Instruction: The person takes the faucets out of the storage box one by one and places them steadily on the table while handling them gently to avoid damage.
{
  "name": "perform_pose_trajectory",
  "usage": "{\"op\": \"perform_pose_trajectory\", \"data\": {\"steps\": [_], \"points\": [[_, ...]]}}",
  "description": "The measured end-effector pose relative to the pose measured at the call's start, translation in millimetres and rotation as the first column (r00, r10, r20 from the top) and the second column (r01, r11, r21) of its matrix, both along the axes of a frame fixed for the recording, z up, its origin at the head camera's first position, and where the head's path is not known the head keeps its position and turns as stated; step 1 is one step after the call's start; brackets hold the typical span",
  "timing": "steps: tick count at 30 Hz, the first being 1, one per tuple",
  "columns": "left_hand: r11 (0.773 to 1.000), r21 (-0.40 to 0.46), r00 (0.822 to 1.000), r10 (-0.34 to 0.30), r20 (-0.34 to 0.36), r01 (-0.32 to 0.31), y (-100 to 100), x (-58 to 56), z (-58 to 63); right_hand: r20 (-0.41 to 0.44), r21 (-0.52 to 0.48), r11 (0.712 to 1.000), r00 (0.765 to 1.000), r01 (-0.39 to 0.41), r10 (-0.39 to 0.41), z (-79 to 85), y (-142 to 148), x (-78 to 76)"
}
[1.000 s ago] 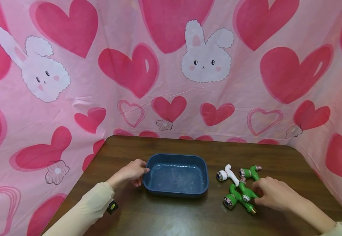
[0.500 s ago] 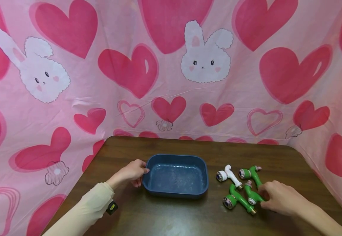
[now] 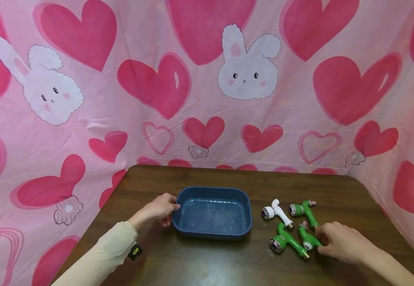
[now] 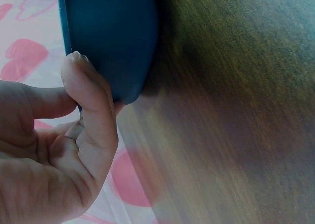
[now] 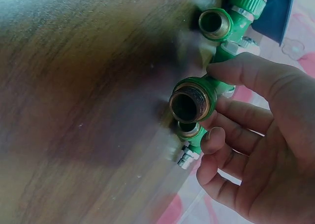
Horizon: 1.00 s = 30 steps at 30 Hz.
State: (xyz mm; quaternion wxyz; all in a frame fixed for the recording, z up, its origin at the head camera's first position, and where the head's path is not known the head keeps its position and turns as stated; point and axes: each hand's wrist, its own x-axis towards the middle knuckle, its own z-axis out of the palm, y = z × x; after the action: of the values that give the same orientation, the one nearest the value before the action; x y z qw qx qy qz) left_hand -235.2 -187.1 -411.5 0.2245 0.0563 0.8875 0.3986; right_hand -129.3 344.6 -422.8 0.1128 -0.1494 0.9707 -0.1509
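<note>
At the left side of a blue rectangular basin (image 3: 214, 216), my left hand (image 3: 158, 208) pinches the rim between thumb and fingers; the left wrist view shows the thumb and fingers on opposite sides of the basin wall (image 4: 113, 42). My right hand (image 3: 346, 242) grips the threaded end of a green water tap (image 3: 310, 240) low over the table. In the right wrist view, the thumb and fingers hold this tap (image 5: 209, 91) near its open brass thread. Around it lie a white tap (image 3: 278, 212), a second green tap (image 3: 289, 240) in front and a third (image 3: 306, 210) behind.
Everything rests on a dark wooden table (image 3: 207, 262) with rounded back corners. A pink cloth (image 3: 207, 103) with hearts and rabbits hangs behind and at both sides. A small black device (image 3: 135, 251) sits at the left wrist.
My right hand has drawn its green tap right and toward me, off the front green tap and the white one, which now show fully. The left hand and basin stay in place.
</note>
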Motion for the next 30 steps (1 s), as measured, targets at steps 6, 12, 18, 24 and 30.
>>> {"op": "perform_pose_trajectory", "data": {"steps": [6, 12, 18, 24, 30], "points": [[1.000, -0.004, 1.000, -0.001, -0.001, 0.001, 0, 0.0, 0.2, 0.008, -0.009, 1.000, 1.000, 0.006, -0.005, -4.0, 2, 1.1], [1.000, -0.007, 1.000, -0.009, -0.004, 0.009, 0, -1.1, 0.6, 0.026, 0.001, 1.000, 0.999, 0.024, -0.024, -5.5, 4, 1.6], [1.000, -0.008, 1.000, -0.014, -0.006, 0.013, 2, -1.9, 1.0, 0.037, 0.012, 0.999, 0.998, 0.047, -0.047, -7.4, 6, 2.4], [1.000, 0.000, 1.000, -0.008, 0.008, 0.008, 1, -1.2, 0.2, 0.050, 0.017, 0.997, 0.996, 0.074, -0.075, -10.5, 6, 3.0], [1.000, 0.007, 1.000, 0.001, 0.011, -0.001, -1, -1.0, -2.3, 0.051, 0.022, 0.996, 0.995, 0.088, -0.089, -14.0, 7, 3.5]]}}
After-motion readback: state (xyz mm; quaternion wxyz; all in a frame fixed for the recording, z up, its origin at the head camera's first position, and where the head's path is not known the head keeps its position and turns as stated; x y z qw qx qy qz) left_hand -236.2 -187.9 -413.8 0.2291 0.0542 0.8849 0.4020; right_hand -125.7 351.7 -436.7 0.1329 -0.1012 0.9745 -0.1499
